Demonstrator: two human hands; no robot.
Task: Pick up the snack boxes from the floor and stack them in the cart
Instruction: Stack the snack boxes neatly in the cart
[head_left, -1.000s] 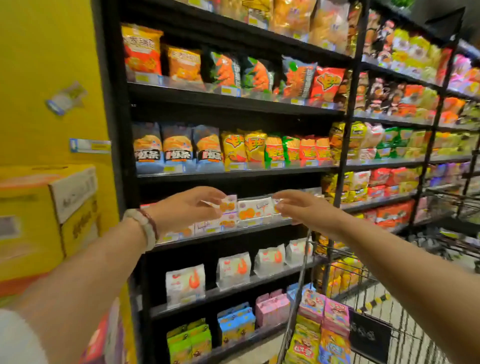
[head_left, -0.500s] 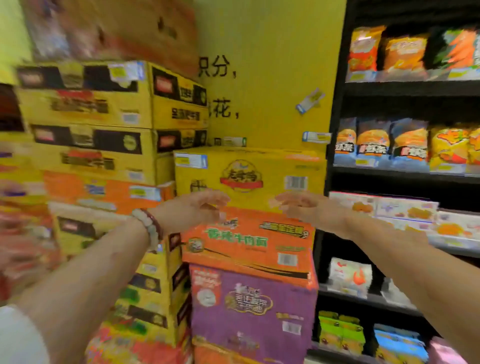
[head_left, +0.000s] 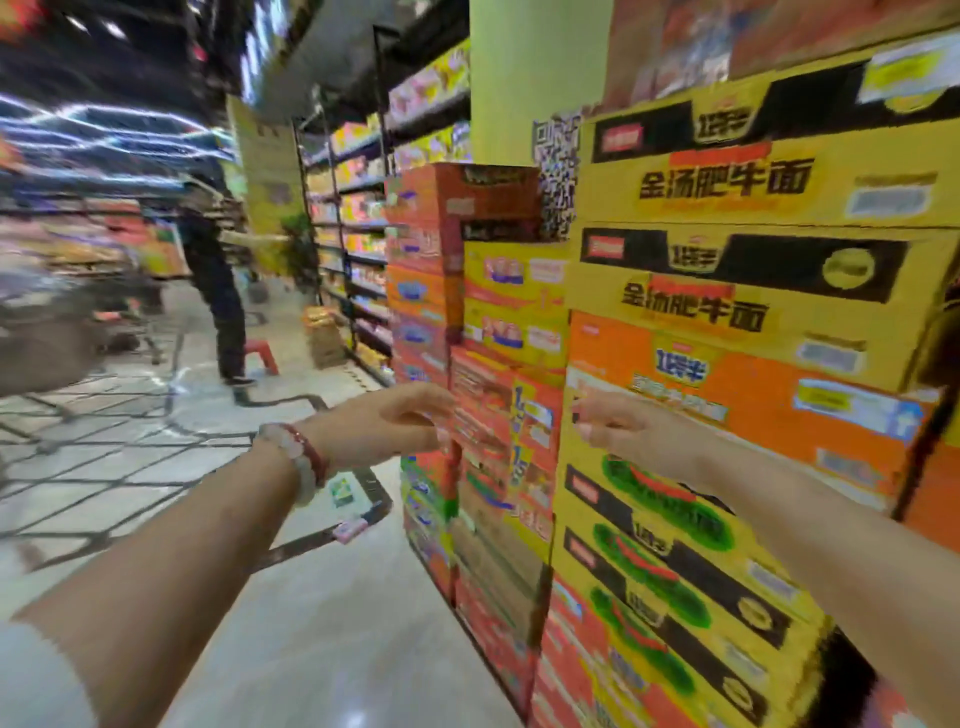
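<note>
Now | left hand (head_left: 384, 423), right hand (head_left: 628, 428) | fingers relaxed (empty) | stacked cartons (head_left: 727, 338) behind

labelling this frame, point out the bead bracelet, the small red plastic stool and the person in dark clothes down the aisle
bead bracelet (head_left: 301, 457), head view, on the pale beads at the left wrist
small red plastic stool (head_left: 263, 353), head view, on its seat
person in dark clothes (head_left: 215, 280), head view, on the torso

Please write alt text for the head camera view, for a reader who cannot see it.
Two empty hands, left hand and right hand, reach forward, fingers loose, toward a tall stack of cartons in a shop aisle. The picture is motion-blurred; another person stands further down the aisle.
</note>
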